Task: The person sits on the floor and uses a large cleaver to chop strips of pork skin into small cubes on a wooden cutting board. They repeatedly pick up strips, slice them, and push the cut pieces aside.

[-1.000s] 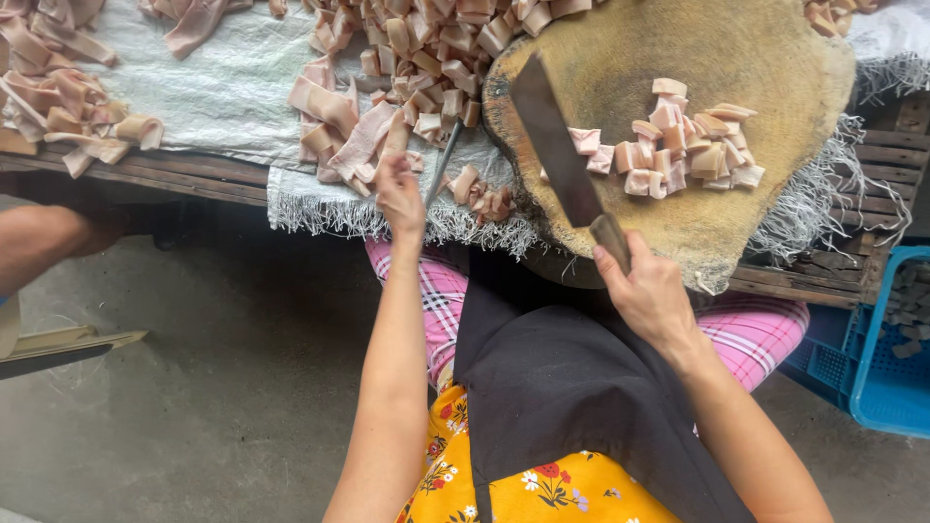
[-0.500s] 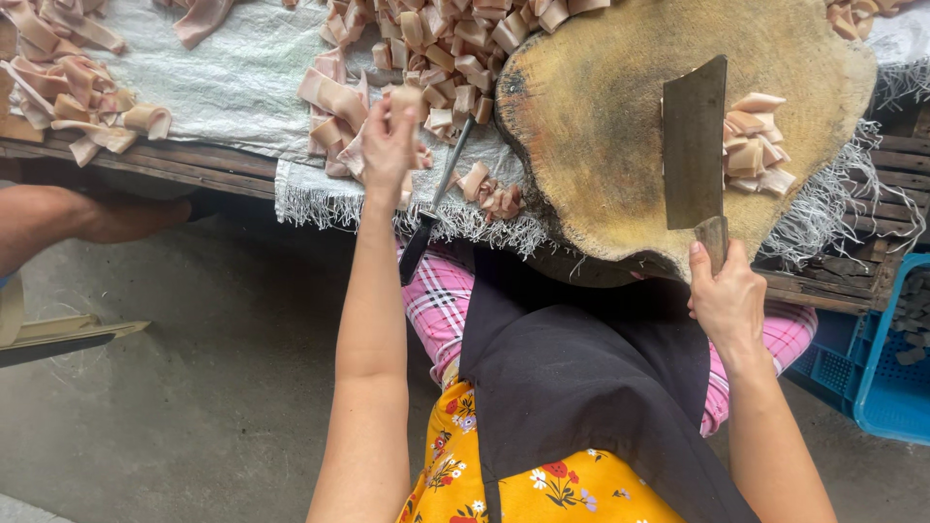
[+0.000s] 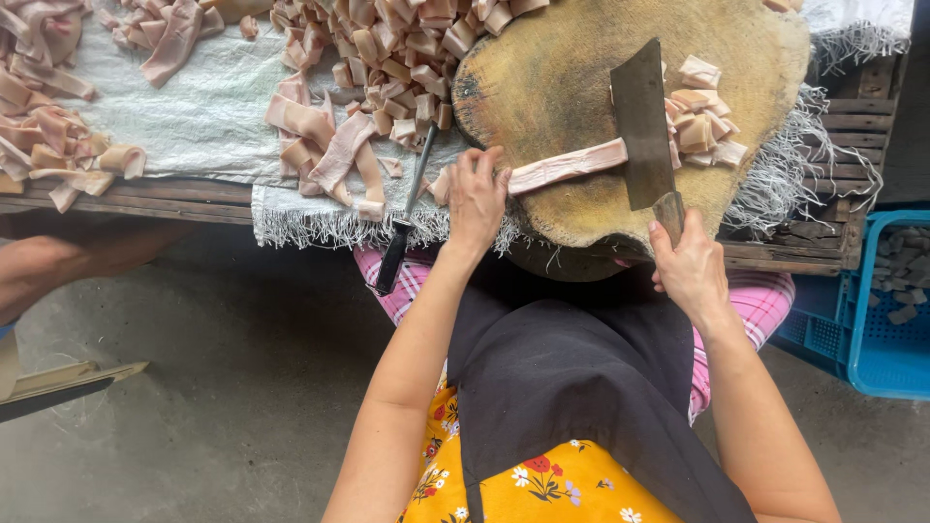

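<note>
Watching the head cam feed here. Left hand (image 3: 477, 194) is flat on the near end of a long strip (image 3: 567, 165) of pale meat, fingers spread and pinning it down at the edge of the round wooden block (image 3: 552, 77). Right hand (image 3: 690, 271) is closed round the handle of the cleaver (image 3: 641, 126), whose blade is crossing the far end of the strip, right next to a pile of cut pieces (image 3: 702, 111).

What worries me: the strip looks slick, and it's only held at one end. If it slides under the blade, I'd guess the cut goes crooked or the piece skids off the block. The pinning fingers are well apart from the blade for now, but as the strip gets shorter that gap closes, so that's the real hazard.

Also a thin knife (image 3: 407, 218) is lying on the white sheet (image 3: 203, 116) just beside the left wrist, handle hanging over the table edge. An elbow bump could knock it onto the lap. More uncut meat (image 3: 329, 145) is heaped close by.
</note>
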